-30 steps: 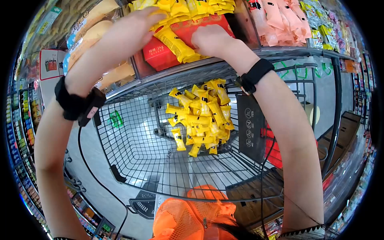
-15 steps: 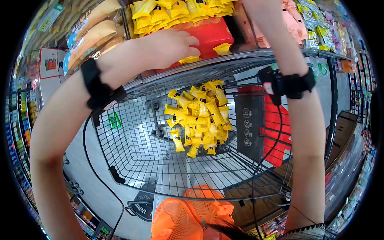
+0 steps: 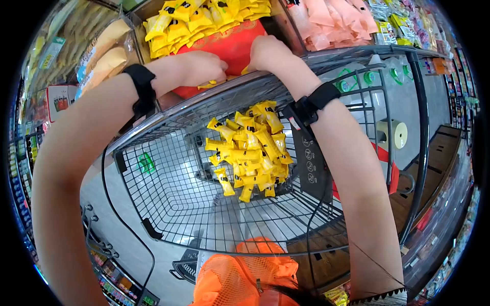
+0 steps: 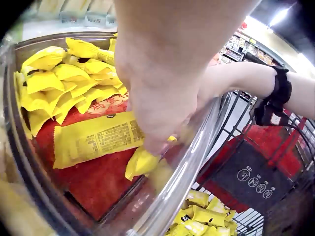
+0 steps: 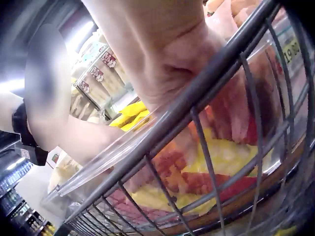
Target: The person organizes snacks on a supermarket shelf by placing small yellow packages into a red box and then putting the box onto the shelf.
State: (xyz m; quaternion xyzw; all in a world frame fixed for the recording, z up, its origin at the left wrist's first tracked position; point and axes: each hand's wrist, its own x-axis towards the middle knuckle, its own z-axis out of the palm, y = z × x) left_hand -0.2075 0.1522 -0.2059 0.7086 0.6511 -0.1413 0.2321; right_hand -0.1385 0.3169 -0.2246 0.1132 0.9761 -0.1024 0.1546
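My left hand (image 3: 206, 69) reaches into the shelf bin, low at its front. In the left wrist view its fingertips are curled down at a small yellow packet (image 4: 141, 163), gripping it. Another yellow packet (image 4: 98, 140) with printed text lies flat beside that hand on the red box (image 3: 229, 46). My right hand (image 3: 269, 53) is at the right end of the same bin, fingers pointing down. Through the clear front wall, a yellow packet (image 5: 226, 160) shows right under those fingers; I cannot tell if they grip it. Yellow packets (image 3: 204, 20) are piled in rows behind.
A wire shopping cart (image 3: 168, 204) stands against the shelf, with a heap of yellow packets (image 3: 250, 153) in it. Pink packets (image 3: 332, 20) fill the bin to the right, bagged bread (image 3: 109, 61) the one to the left. The bin's clear front wall (image 4: 192, 157) rises beside the hands.
My right hand went out to the right over the pink packets, then came back to the red box. The left hand has shifted slightly left with the view. The heap in the cart looks the same.
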